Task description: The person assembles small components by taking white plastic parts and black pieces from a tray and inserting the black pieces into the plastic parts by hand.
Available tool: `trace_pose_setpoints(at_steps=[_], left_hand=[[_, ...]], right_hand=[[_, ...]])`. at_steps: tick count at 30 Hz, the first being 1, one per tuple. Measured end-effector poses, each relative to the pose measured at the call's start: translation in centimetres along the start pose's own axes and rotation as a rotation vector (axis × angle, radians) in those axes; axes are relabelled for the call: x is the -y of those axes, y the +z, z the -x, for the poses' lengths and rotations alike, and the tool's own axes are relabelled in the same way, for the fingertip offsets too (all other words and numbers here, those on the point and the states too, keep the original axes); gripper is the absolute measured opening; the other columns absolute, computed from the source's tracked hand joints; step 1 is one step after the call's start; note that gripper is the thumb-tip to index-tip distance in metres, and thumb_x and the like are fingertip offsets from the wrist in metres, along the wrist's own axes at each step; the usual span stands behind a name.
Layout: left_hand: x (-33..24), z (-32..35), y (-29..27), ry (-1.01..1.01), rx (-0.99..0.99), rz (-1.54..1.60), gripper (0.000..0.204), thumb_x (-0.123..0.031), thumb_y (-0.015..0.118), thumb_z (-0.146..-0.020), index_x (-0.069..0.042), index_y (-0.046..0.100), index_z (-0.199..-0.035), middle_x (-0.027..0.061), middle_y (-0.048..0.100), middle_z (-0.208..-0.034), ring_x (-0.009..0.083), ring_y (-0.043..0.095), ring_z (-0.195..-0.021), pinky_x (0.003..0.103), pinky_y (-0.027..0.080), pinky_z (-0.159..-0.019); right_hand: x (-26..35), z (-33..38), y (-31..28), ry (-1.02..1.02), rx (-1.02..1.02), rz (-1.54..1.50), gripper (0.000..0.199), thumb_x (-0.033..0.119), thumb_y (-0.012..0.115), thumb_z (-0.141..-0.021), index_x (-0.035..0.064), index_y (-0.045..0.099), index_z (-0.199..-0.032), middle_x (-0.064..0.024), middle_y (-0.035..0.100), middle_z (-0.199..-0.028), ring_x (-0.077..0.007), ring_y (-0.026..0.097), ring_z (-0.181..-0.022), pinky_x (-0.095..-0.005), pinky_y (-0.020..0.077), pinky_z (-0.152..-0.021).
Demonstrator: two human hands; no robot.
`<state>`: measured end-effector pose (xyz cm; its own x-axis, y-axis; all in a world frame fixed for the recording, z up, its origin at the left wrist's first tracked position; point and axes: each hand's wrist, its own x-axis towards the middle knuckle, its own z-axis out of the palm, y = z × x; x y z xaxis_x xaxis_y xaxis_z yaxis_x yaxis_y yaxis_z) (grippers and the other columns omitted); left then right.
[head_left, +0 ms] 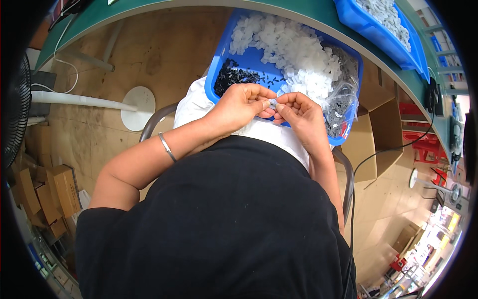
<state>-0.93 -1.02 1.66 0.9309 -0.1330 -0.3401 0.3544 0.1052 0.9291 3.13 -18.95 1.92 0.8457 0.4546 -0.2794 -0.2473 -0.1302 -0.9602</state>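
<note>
Head view: blue tray [219,65] on the lap, tucked under the green table edge [318,15], little room above. Left hand [241,104] and right hand [298,114] meeting at the tray's near rim, fingertips pinched together on a small white piece [273,103].

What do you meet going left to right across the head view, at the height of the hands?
Black fan → white round stand base → left hand → small white part pinched between both hands → right hand → clear bag of grey parts → cardboard box.
</note>
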Motion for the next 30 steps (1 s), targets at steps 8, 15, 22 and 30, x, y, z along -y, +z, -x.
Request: trace_pose_setpoints(at_steps=[8, 15, 22, 30], left_hand=[[-0.3, -0.2, 0.2, 0.011, -0.003, -0.014, 0.024, -0.006, 0.056, -0.094, 0.005, 0.059, -0.116, 0.0094, 0.067, -0.100, 0.0126, 0.065, -0.089, 0.025, 0.053, -0.083], [-4.6, -2.8, 0.5, 0.353, 0.084, -0.105, 0.022, -0.005, 0.057, -0.094, 0.003, 0.061, -0.114, 0.0083, 0.067, -0.097, 0.0144, 0.065, -0.090, 0.027, 0.053, -0.082], [-22.1, -7.5, 3.8, 0.938, -0.071, -0.541, 0.025, -0.009, 0.059, -0.088, 0.006, 0.065, -0.106, 0.0146, 0.070, -0.090, 0.0184, 0.066, -0.084, 0.030, 0.052, -0.076], [-10.4, -6.3, 2.4, 0.804, 0.235, -1.064, 0.018, -0.017, 0.062, -0.084, -0.004, 0.066, -0.095, 0.0139, 0.067, -0.084, 0.0308, 0.065, -0.076, 0.039, 0.051, -0.068]], right_hand=[[-0.1, 0.0, -0.2, -0.064, -0.027, -0.021, 0.011, 0.000, 0.060, -0.089, -0.0055, 0.060, -0.098, -0.0068, 0.064, -0.084, -0.0109, 0.063, -0.073, -0.0249, 0.0541, -0.069], [1.3, -0.1, -0.9, -0.329, -0.197, -0.180, 0.016, 0.007, 0.060, -0.093, -0.0051, 0.060, -0.104, -0.0081, 0.064, -0.087, -0.0123, 0.063, -0.075, -0.0262, 0.0539, -0.071], [0.4, -0.3, -2.3, -0.270, -0.319, 0.023, 0.015, 0.011, 0.061, -0.093, -0.0026, 0.063, -0.098, -0.0030, 0.063, -0.082, -0.0075, 0.058, -0.071, -0.0225, 0.0496, -0.065], [-0.4, 0.0, -3.1, -0.279, -0.137, 0.819, 0.015, 0.009, 0.065, -0.080, 0.0037, 0.068, -0.093, -0.0149, 0.066, -0.087, -0.0350, 0.063, -0.079, -0.0426, 0.0488, -0.073]])
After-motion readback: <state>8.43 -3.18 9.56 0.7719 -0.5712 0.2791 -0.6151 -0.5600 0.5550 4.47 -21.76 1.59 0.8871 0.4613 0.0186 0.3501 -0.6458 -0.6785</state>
